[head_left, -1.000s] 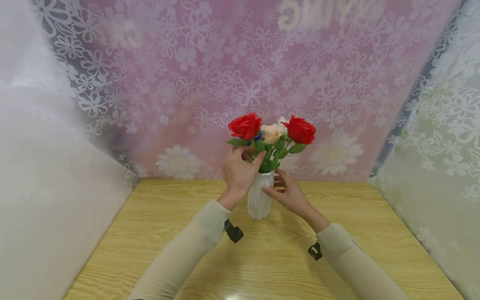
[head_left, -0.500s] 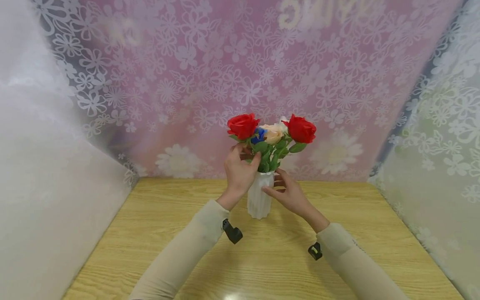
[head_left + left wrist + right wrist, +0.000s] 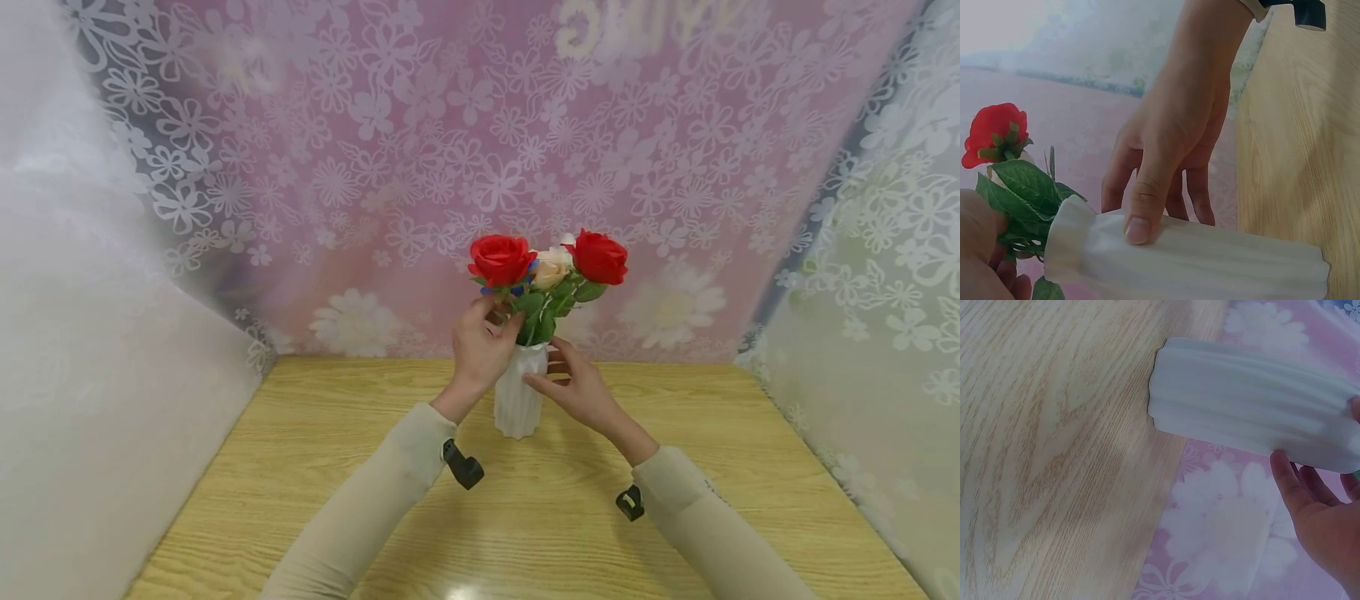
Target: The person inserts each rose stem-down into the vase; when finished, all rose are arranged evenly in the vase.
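A white fluted vase [image 3: 517,400] stands upright on the table, holding several flowers with green leaves [image 3: 536,321]. My left hand [image 3: 480,346] is just above the rim, its thumb and fingers pinching below the left red rose [image 3: 501,260]; the stem is mostly hidden. A right red rose [image 3: 600,257], a cream rose [image 3: 551,268], a white bloom [image 3: 567,241] and a partly covered blue flower [image 3: 491,290] also show. My right hand [image 3: 585,392] holds the vase's right side near the top. In the left wrist view its thumb [image 3: 1140,228] lies on the vase wall.
Under the vase lies a light wood-grain table [image 3: 360,517]. Behind it rises a pink flower-patterned backdrop [image 3: 420,183], with pale sheets [image 3: 90,333] at the sides. A black camera mount [image 3: 462,467] hangs at the left cuff and another black mount [image 3: 630,502] at the right.
The left red rose first shifted slightly left, then moved right and a little down, its face turning toward me. My left hand moved slightly with it. My right hand and the vase stayed put.
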`<act>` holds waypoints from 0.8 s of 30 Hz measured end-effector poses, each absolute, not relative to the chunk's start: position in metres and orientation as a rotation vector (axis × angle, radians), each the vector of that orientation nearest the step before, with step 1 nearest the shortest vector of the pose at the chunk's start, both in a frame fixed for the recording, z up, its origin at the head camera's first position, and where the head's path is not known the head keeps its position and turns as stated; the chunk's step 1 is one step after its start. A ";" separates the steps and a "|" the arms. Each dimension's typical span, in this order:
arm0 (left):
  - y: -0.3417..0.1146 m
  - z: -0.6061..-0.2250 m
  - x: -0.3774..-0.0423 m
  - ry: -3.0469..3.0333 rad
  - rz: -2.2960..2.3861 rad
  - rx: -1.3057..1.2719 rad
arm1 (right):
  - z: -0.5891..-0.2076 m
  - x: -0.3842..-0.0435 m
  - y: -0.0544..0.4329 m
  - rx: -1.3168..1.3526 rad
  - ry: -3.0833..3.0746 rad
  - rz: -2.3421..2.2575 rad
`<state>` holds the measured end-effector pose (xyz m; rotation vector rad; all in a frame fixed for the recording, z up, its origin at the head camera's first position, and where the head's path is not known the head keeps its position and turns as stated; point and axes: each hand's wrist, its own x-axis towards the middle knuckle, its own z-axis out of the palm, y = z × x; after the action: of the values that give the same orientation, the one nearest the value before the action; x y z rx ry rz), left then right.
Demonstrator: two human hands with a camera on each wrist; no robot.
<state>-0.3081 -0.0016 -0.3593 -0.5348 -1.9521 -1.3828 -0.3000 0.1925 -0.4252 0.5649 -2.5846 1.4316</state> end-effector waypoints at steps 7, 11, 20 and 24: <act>-0.003 -0.362 -0.311 -1.915 -1.449 -0.565 | -0.424 -0.300 0.192 0.562 -2.573 1.453; -0.006 -0.363 -0.311 -1.929 -1.437 -0.590 | -0.424 -0.299 0.192 0.564 -2.579 1.447; -0.011 -0.364 -0.313 -1.973 -1.406 -0.673 | -0.426 -0.299 0.194 0.555 -2.599 1.420; -0.013 -0.361 -0.312 -1.995 -1.432 -0.702 | -0.426 -0.298 0.194 0.556 -2.598 1.426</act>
<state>-0.3117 -0.0128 -0.3613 -0.7018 -1.9953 -1.4324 -0.2980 0.1943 -0.4259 0.5561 -2.5975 1.4259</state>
